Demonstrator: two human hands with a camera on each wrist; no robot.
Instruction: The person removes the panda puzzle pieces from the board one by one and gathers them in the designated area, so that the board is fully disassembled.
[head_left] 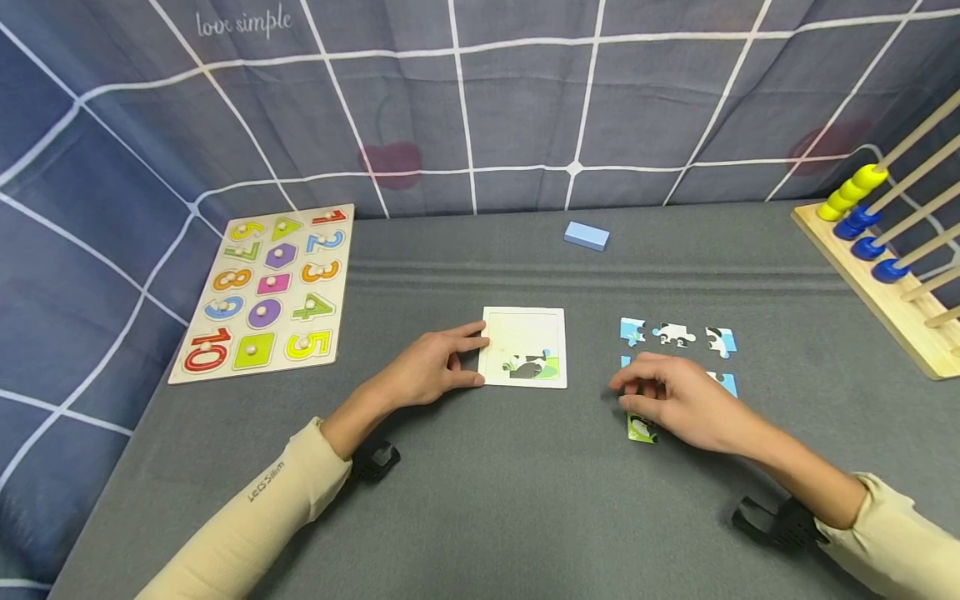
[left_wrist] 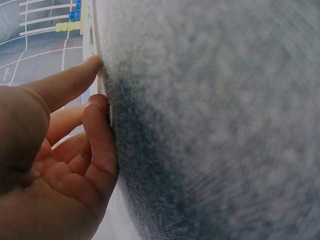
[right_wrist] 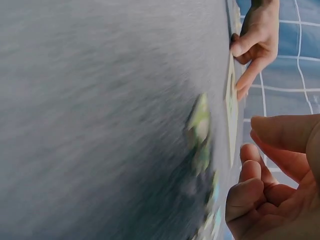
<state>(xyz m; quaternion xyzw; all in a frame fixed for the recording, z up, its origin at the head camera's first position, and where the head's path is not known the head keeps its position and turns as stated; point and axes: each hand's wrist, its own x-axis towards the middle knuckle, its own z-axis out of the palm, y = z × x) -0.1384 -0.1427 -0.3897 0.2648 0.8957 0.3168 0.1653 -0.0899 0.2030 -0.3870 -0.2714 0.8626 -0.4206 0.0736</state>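
A square, cream puzzle board (head_left: 522,327) lies flat on the table, with a panda picture section (head_left: 531,365) at its lower right. My left hand (head_left: 427,365) rests its fingertips and thumb along the board's left edge, spread apart. Over the loose puzzle pieces to the right hovers my right hand (head_left: 678,402), its thumb and index finger apart and nothing between them. Beneath its fingers lies a green panda piece (head_left: 641,428). A row of blue, black and white pieces (head_left: 673,335) sits beyond the hand. Part of the nearer pieces is hidden under it.
A number-and-shape peg board (head_left: 273,287) lies at the back left. Near the back middle sits a light blue block (head_left: 587,236). A wooden bead abacus (head_left: 885,267) stands at the right edge. A dark grid-patterned curtain (head_left: 517,100) rises behind the table (head_left: 480,500).
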